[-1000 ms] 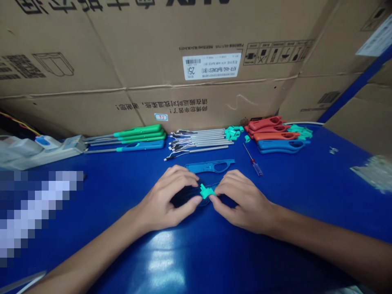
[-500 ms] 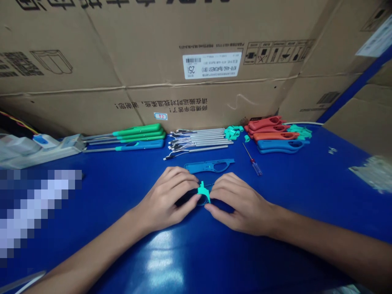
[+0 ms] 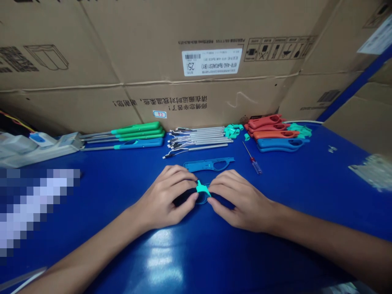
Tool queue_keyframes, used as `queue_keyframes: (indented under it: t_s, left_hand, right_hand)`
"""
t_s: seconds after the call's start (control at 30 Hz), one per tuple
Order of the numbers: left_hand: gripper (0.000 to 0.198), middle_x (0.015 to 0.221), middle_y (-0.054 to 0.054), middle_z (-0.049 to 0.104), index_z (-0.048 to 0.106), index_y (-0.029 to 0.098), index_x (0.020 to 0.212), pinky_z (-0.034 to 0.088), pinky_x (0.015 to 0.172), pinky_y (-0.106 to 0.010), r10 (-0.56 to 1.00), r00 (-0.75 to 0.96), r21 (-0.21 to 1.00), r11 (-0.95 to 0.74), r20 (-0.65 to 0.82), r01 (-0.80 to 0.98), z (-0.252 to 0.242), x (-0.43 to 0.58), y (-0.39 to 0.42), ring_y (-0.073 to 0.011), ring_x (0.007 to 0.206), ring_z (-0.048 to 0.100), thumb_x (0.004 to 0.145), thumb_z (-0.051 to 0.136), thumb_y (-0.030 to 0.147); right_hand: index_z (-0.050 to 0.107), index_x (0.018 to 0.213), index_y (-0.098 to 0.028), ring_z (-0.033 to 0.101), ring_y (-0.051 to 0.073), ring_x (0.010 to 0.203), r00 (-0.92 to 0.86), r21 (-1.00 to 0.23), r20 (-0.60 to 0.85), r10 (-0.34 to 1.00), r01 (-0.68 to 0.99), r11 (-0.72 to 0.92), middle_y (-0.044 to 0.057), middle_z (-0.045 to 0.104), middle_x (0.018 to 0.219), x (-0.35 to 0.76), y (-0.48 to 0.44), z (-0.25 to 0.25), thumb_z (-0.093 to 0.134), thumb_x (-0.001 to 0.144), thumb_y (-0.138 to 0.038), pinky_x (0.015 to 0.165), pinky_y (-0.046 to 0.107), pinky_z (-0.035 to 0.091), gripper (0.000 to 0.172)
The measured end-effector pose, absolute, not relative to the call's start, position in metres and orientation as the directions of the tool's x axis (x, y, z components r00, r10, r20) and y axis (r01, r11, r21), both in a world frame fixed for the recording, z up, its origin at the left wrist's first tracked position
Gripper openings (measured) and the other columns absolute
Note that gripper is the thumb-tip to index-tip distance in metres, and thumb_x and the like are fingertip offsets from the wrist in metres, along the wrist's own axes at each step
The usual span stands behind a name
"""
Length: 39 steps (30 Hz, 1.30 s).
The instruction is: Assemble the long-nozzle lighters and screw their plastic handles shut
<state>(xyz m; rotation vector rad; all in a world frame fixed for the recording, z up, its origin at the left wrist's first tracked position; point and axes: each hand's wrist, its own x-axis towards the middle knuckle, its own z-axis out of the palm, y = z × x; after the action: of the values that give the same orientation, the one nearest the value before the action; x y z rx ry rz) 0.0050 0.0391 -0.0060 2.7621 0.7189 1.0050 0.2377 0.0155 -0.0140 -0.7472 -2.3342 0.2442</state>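
Note:
My left hand (image 3: 170,198) is closed round a blue lighter handle half (image 3: 202,199), whose looped end shows between my hands while the rest is mostly hidden by my fingers. With thumb and fingertips, my right hand (image 3: 241,200) pinches a bright green trigger piece (image 3: 202,188). The trigger sits over the loop of the handle half, its tab pointing up; how deep it is seated I cannot tell. Just beyond my fingers lies another blue handle half (image 3: 199,165), hollow side up.
Behind are metal lighter tubes with wires (image 3: 205,141), green trigger pieces (image 3: 233,131), red handle halves (image 3: 265,121) and blue ones (image 3: 275,145). A screwdriver (image 3: 255,164) lies right of centre. Assembled lighters (image 3: 139,132) and a power strip (image 3: 69,145) stand left, before a cardboard box (image 3: 147,45).
The green trigger piece has tilted, its tab leaning further left and its lower tip swinging right. My right fingertips have shifted slightly with it; my left hand keeps its hold.

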Motion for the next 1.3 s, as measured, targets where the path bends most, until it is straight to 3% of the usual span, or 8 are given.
queue_keyframes:
  t_s: [0.5,0.8,1.13,1.3]
  left_hand:
    - [0.003,0.096,-0.009,0.072,0.068,0.015,0.088,0.049,0.083,-0.042,0.441,0.703,0.224,-0.896,0.557,0.384,-0.0039,0.0039,0.0397,-0.0237,0.092,0.063,0.086,0.068,0.018]
    - [0.004,0.084,-0.004,0.071,0.064,0.016,0.087,0.05,0.083,-0.041,0.409,0.694,0.213,-0.91,0.592,0.355,-0.0041,0.0045,0.0397,-0.0185,0.082,0.066,0.088,0.068,0.017]
    - [0.028,0.099,-0.009,0.071,0.06,0.017,0.111,0.058,0.086,-0.039,0.355,0.628,0.216,-0.933,0.693,0.289,-0.0056,0.0084,0.0333,-0.0202,0.095,0.068,0.085,0.068,0.008]
    - [0.034,0.111,-0.012,0.069,0.057,0.014,0.121,0.061,0.087,-0.032,0.339,0.666,0.182,-0.938,0.664,0.296,-0.0093,0.0078,0.0308,-0.0198,0.104,0.068,0.089,0.063,0.006]
  right_hand:
    - [0.067,0.108,-0.008,0.058,0.025,0.099,-0.658,-0.321,0.454,0.601,0.508,0.799,0.014,0.066,0.104,0.2392,0.0156,-0.0142,0.05,0.095,-0.012,0.087,0.042,0.047,0.022]
    - [0.062,0.123,-0.007,0.056,0.027,0.103,-0.671,-0.304,0.414,0.615,0.535,0.788,0.015,0.065,0.109,0.2397,0.0165,-0.0146,0.047,0.098,-0.014,0.089,0.046,0.049,0.03]
    - [0.057,0.131,-0.006,0.051,0.032,0.116,-0.702,-0.208,0.411,0.582,0.55,0.809,0.021,0.061,0.123,0.2395,0.0151,-0.0109,0.045,0.099,-0.017,0.097,0.054,0.048,0.036]
    - [0.063,0.119,-0.007,0.052,0.033,0.117,-0.695,-0.221,0.403,0.596,0.558,0.8,0.021,0.061,0.123,0.237,0.0133,-0.0103,0.048,0.098,-0.019,0.097,0.056,0.047,0.028]
